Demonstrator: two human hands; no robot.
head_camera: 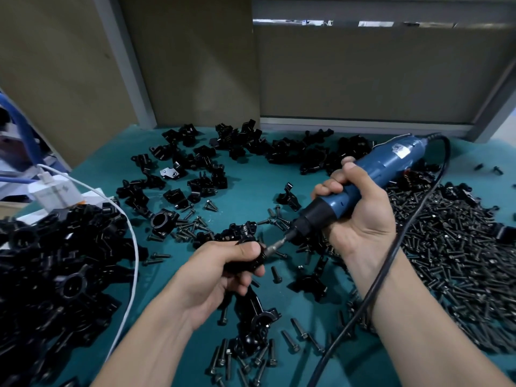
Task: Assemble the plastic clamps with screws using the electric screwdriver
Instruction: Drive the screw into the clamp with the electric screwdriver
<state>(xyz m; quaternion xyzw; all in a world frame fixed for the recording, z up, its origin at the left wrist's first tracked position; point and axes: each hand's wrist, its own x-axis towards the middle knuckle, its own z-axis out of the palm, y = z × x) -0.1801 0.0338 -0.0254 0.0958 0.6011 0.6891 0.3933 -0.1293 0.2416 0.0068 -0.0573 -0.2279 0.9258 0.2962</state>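
My left hand (223, 268) grips a black plastic clamp (252, 259) just above the table, thumb on top of it. My right hand (360, 216) holds the blue electric screwdriver (371, 174) slanted down to the left. Its metal bit (276, 245) touches the right side of the clamp, where a screw head sits. The screwdriver's black cord (396, 247) loops behind my right wrist and runs down to the bottom edge. Loose black screws (452, 263) lie in a big heap at the right, and several more (296, 335) are scattered near my arms.
Loose clamp halves (195, 169) spread across the far side of the teal mat (251, 188). A pile of assembled black clamps (64, 275) fills the left. A white charger (55, 194) and white cable (135, 247) lie at the left. Grey panels stand behind the table.
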